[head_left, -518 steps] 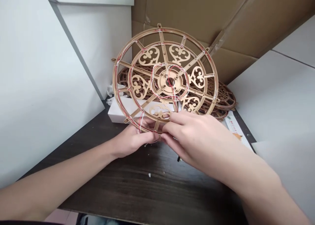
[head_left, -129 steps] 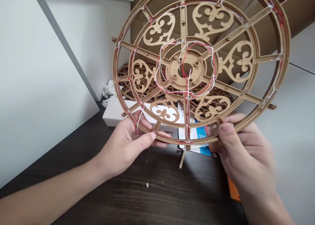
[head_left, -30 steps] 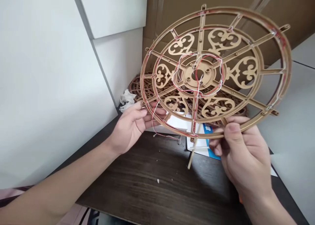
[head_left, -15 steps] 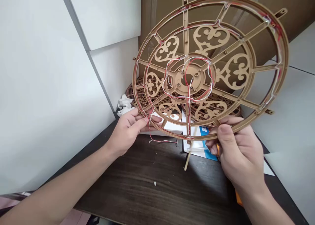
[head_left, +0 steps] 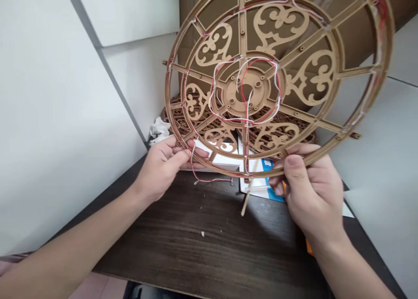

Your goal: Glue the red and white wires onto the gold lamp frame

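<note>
I hold a large round gold openwork frame (head_left: 329,31) tilted up over the dark wooden table (head_left: 212,251). Red and white wires (head_left: 248,94) run along its rings and round the hub. My left hand (head_left: 163,166) pinches the lower left rim where loose wire ends (head_left: 209,180) hang down. On the lower right rim my right hand (head_left: 310,190) is closed, thumb on top. A thin stick (head_left: 244,203) hangs below the rim between my hands.
A stack of similar brown frames (head_left: 294,133) lies behind on the table. A white box (head_left: 222,159), printed blue and white paper (head_left: 264,190) and crumpled white tissue (head_left: 158,129) lie near it. Cardboard (head_left: 202,7) stands at the back, white panels (head_left: 48,107) on both sides.
The frame has come closer and higher in view, its top edge now cut off. Both hands keep the same grips on the lower rim.
</note>
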`<state>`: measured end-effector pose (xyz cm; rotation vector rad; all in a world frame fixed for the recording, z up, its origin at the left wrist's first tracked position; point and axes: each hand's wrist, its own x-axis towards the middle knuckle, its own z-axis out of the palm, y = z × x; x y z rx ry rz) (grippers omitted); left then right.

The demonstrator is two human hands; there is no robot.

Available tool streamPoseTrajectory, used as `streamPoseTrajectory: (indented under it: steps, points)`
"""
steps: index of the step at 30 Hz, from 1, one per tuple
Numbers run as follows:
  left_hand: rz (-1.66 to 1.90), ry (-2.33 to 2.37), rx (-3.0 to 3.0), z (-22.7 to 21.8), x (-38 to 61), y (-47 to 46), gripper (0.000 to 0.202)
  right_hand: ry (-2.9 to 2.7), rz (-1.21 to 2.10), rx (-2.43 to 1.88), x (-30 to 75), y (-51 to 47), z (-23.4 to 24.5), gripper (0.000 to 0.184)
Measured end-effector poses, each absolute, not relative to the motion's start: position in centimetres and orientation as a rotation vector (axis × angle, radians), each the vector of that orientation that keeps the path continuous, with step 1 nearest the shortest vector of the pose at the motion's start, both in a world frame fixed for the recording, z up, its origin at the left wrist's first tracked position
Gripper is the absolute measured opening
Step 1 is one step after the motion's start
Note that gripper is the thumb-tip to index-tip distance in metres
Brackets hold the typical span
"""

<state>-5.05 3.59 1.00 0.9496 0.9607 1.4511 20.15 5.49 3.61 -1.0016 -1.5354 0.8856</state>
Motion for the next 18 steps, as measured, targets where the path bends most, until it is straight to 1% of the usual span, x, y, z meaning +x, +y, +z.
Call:
streamPoseTrajectory:
  steps: [2, 6, 12, 18]
  points:
    - [1.484, 0.956, 0.948, 1.2, -4.9, 3.6, 0.017, -1.521, 0.906, -0.976, 20.2, 5.4, 3.5, 0.016]
    - [1.55, 0.903, 0.952, 1.3, -4.9, 3.6, 0.008, -1.498, 0.985, -0.964, 20.3, 5.6, 3.3, 0.017]
    - [1.643, 0.844, 0.978, 1.2, -5.5, 4.2, 0.013, -1.56, 1.063, -0.964, 20.2, 5.6, 3.5, 0.02]
    - [1.661, 0.817, 1.015, 1.6, -6.1, 4.5, 0.011, -1.558, 1.173, -0.954, 20.4, 5.6, 3.6, 0.023]
